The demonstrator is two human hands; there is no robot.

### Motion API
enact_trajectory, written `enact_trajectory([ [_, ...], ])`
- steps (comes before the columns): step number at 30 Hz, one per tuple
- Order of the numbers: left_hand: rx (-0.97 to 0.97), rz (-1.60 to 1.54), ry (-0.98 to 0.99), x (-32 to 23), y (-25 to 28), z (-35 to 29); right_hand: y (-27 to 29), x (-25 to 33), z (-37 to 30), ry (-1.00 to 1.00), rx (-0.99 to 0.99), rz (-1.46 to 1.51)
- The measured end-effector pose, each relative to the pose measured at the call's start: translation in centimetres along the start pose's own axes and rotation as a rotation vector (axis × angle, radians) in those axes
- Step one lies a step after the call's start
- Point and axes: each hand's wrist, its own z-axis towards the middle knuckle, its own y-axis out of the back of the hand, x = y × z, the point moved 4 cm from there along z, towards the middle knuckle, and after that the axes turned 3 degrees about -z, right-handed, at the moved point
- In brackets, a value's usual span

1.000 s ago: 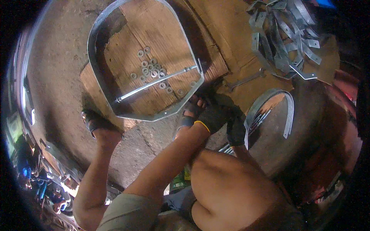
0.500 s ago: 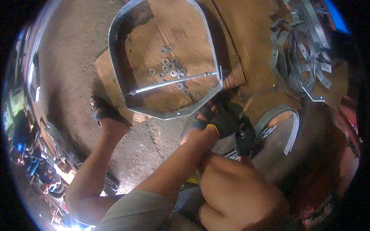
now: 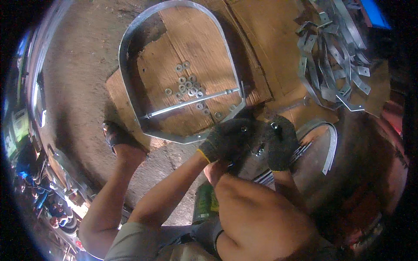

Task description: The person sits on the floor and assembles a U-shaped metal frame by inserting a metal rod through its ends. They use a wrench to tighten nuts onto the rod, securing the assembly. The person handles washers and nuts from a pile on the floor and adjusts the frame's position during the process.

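The left hand [image 3: 226, 140], in a dark knitted glove with a yellow edge at the wrist, was just below the right corner of the large metal frame [image 3: 187, 139]. A small nut [image 3: 244, 128] was visible at its fingers, but I could not tell if the fingers were closed around it. The right hand [image 3: 282, 145], gloved in the same way, was near it on the right side, with its fingers upward. A shiny nut [image 3: 274, 125] was at its fingertips; how firmly it was held, I could not tell. Between the two hands, a little lower, there were some small metal pieces [image 3: 259, 152], too dark to see well.

The frame stood partly on the cardboard [image 3: 250, 74], and a threaded rod [image 3: 191, 102] crossed it from side to side. Many washers [image 3: 191, 92] lay inside the frame, most of them beyond the rod. A wrench [image 3: 289, 105] lay beyond the right hand, and farther to the right was a heap of bent metal strips [image 3: 333, 65]. A curved strip [image 3: 332, 152] was to the right of the right hand, near several thin rods [image 3: 265, 176].
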Motion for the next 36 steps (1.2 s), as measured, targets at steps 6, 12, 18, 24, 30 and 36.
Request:
enact_trajectory([
  [6, -0.014, -0.455, 0.077, 2.1, 2.8, -1.9, -1.9, 3.2, 0.4, 0.044, 0.045, -0.037],
  [12, -0.040, -0.737, 0.244, 0.9, 1.7, -2.0, -2.1, 3.5, 0.4, 0.069, 0.033, -0.055],
  [18, -0.036, -0.662, 0.155, -1.0, 2.4, -2.1, -2.3, 4.6, 1.0, 0.125, 0.019, -0.046],
  [24, -0.062, -0.687, 0.088, -2.5, 3.2, -2.0, -2.9, 5.5, 1.2, 0.157, 0.016, -0.020],
  [30, -0.093, -0.627, 0.035, -3.6, 3.7, -1.8, -3.5, 3.8, 1.6, 0.055, 0.015, -0.023],
  [36, -0.175, -0.595, 0.046, 0.9, 3.9, -2.3, -5.3, 4.1, 2.2, -0.023, 0.028, 0.205],
])
